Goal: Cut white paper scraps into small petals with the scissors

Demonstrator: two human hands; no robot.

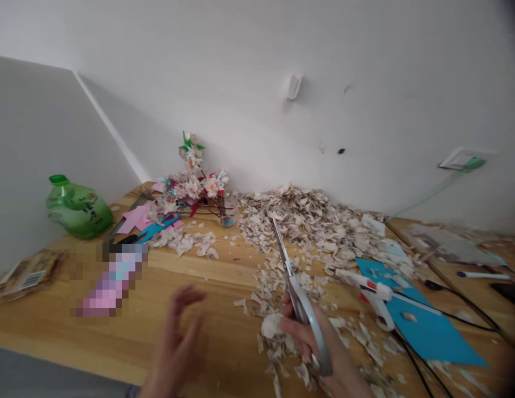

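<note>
At the table's [224, 287] near edge, a right hand [315, 342] grips closed scissors [296, 293] and pinches a pale, flimsy shell scrap [271, 325], best held gently by its edges; the left hand [176, 342] hovers open, empty. Beyond, the husk heap [311, 215] and paper flowers [197, 185].

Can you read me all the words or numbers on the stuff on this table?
Green bottle: dark characters on its label, too blurred to read.
Packet at the left edge: a pale label, too small to read.
Glue gun: no readable text.
Scissors in the right hand: no text shows.
Nothing else carries readable writing.
</note>
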